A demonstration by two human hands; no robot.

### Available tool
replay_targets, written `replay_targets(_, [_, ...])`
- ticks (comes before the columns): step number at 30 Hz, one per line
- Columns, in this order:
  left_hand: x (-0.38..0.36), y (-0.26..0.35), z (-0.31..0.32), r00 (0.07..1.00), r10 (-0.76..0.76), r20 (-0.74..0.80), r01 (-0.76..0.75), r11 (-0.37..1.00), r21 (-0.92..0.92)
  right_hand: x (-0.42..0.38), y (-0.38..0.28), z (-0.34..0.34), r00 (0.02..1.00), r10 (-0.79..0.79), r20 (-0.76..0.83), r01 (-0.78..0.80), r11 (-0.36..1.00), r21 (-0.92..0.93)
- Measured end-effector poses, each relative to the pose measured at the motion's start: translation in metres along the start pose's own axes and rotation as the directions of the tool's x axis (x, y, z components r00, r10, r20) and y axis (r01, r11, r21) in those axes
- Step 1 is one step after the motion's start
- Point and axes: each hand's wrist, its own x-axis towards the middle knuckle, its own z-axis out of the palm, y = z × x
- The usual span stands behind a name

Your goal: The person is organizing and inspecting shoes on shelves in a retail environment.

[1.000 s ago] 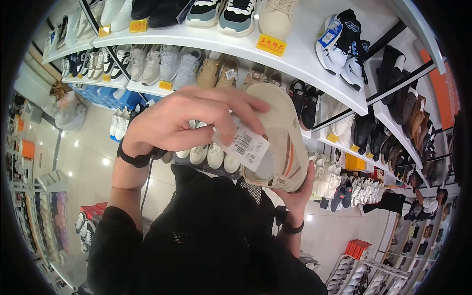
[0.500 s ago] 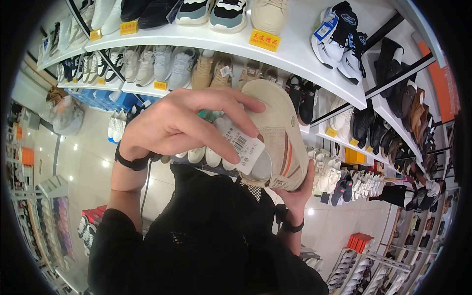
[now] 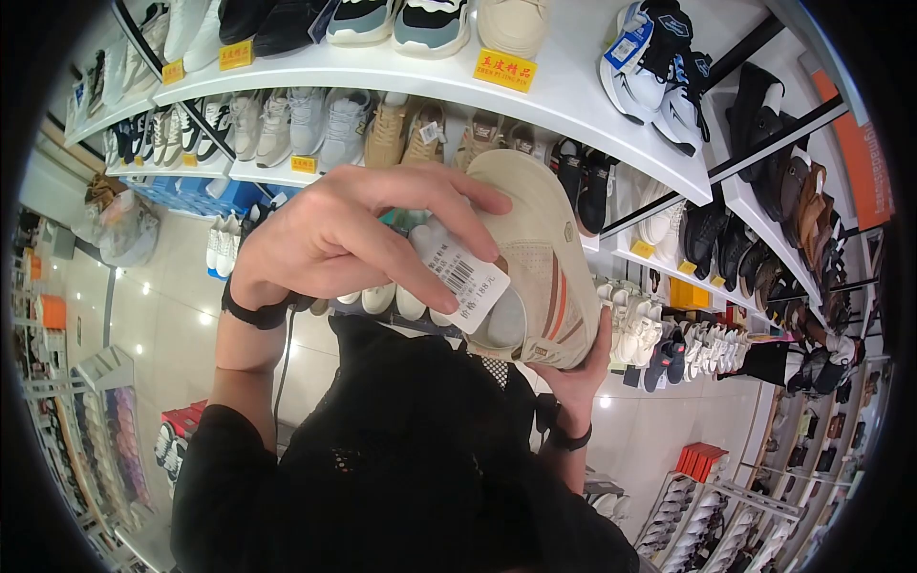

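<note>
A beige shoe (image 3: 543, 224) with orange and brown side stripes is held up in front of my chest. My right hand (image 3: 576, 377) grips it from the lower right at the heel end, its palm partly hidden behind the shoe. Above the shoe's opening, my left hand (image 3: 358, 234) has its fingers closed on a white price tag (image 3: 466, 286) printed with a barcode and 188. One left fingertip reaches over the beige upper. What lies under the left palm is mostly covered.
A white shelf (image 3: 564, 95) carrying several shoes crosses the top, with yellow signs (image 3: 505, 70) on its edge. Black-and-white sneakers (image 3: 654, 76) stand at its right end. A person (image 3: 812, 363) is far right. Red boxes (image 3: 702, 461) top a lower rack.
Both hands keep their holds on the shoe and tag. The view has shifted a little, so the shelves appear slightly farther left and higher. The tag sits marginally farther left.
</note>
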Motion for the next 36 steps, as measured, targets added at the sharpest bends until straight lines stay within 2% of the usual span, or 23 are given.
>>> replay_targets(7, [0.004, -0.004, -0.001, 1.0, 0.02, -0.018, -0.02, 1.0, -0.004, 0.001, 0.006, -0.001, 1.0, 0.006, -0.008, -0.006, 1.0, 0.019])
replay_targets(9, [0.007, -0.005, -0.006, 0.999, 0.007, 0.046, -0.007, 1.0, -0.01, 0.004, 0.006, -0.001, 1.0, 0.004, -0.019, -0.004, 1.0, 0.011])
replay_targets(11, [0.009, -0.001, 0.012, 0.969, -0.107, -0.222, 0.079, 0.988, -0.132, 0.012, 0.0, 0.003, 0.998, 0.049, -0.043, -0.042, 0.987, 0.158])
replay_targets(12, [0.011, -0.002, 0.008, 0.964, -0.167, -0.205, 0.14, 0.98, -0.139, 0.018, -0.005, 0.006, 0.997, 0.034, -0.063, -0.024, 0.988, 0.154])
replay_targets(13, [0.014, -0.011, 0.004, 0.968, -0.149, -0.204, 0.123, 0.983, -0.133, 0.027, -0.01, 0.01, 0.994, 0.064, -0.091, -0.035, 0.957, 0.288])
replay_targets(14, [0.02, -0.021, 0.011, 0.944, -0.142, -0.299, 0.067, 0.967, -0.247, 0.038, -0.013, 0.012, 0.989, 0.091, -0.113, -0.036, 0.908, 0.418])
replay_targets(15, [0.027, -0.031, 0.017, 0.911, -0.148, -0.386, 0.002, 0.935, -0.354, 0.05, -0.015, 0.011, 0.988, 0.069, -0.138, -0.006, 0.91, 0.414])
replay_targets(16, [0.033, -0.041, 0.013, 0.91, -0.189, -0.369, 0.077, 0.951, -0.299, 0.064, -0.017, 0.01, 0.985, 0.052, -0.164, 0.027, 0.896, 0.444])
replay_targets(17, [0.038, -0.054, 0.013, 0.894, -0.196, -0.402, 0.09, 0.96, -0.266, 0.078, -0.02, 0.009, 0.981, 0.037, -0.189, 0.058, 0.879, 0.474])
replay_targets(19, [0.051, -0.081, 0.015, 0.834, -0.268, -0.482, 0.244, 0.963, -0.112, 0.11, -0.049, 0.012, 0.974, 0.053, -0.22, 0.07, 0.853, 0.516])
replay_targets(20, [0.056, -0.096, 0.014, 0.846, -0.249, -0.472, 0.228, 0.968, -0.104, 0.126, -0.053, 0.011, 0.966, 0.112, -0.235, 0.029, 0.852, 0.523])
replay_targets(21, [0.063, -0.111, 0.011, 0.822, -0.218, -0.527, 0.338, 0.93, 0.142, 0.143, -0.058, 0.01, 0.954, 0.168, -0.249, -0.01, 0.846, 0.533])
replay_targets(22, [0.069, -0.127, 0.009, 0.8, -0.166, -0.577, 0.436, 0.82, 0.369, 0.16, -0.06, 0.01, 0.954, 0.172, -0.247, -0.01, 0.838, 0.545])
replay_targets(23, [0.073, -0.142, 0.007, 0.81, -0.145, -0.568, 0.417, 0.824, 0.383, 0.174, -0.054, 0.011, 0.952, 0.156, -0.263, 0.013, 0.839, 0.544])
replay_targets(25, [0.082, -0.17, 0.001, 0.737, -0.051, -0.674, 0.496, 0.719, 0.487, 0.201, -0.037, 0.017, 0.939, 0.254, -0.233, -0.071, 0.804, 0.591])
replay_targets(27, [0.09, -0.188, -0.007, 0.742, -0.03, -0.669, 0.487, 0.709, 0.509, 0.218, -0.037, 0.025, 0.94, 0.242, -0.242, -0.055, 0.804, 0.592])
replay_targets(30, [0.098, -0.211, -0.015, 0.718, -0.052, -0.694, 0.555, 0.645, 0.525, 0.24, -0.037, 0.032, 0.936, 0.309, -0.167, -0.169, 0.813, 0.557])
replay_targets(31, [0.097, -0.222, -0.018, 0.725, -0.043, -0.687, 0.545, 0.646, 0.534, 0.249, -0.035, 0.034, 0.937, 0.302, -0.176, -0.157, 0.813, 0.561])
replay_targets(33, [0.101, -0.234, -0.02, 0.696, -0.077, -0.714, 0.587, 0.633, 0.504, 0.265, -0.036, 0.037, 0.959, 0.243, -0.148, -0.157, 0.886, 0.437])
replay_targets(35, [0.103, -0.235, -0.018, 0.698, -0.118, -0.707, 0.6, 0.634, 0.487, 0.274, -0.042, 0.043, 0.957, 0.236, -0.168, -0.142, 0.888, 0.438])
replay_targets(36, [0.105, -0.234, -0.017, 0.683, -0.143, -0.716, 0.627, 0.618, 0.475, 0.287, -0.024, 0.047, 0.948, 0.162, -0.274, -0.125, 0.981, 0.148])
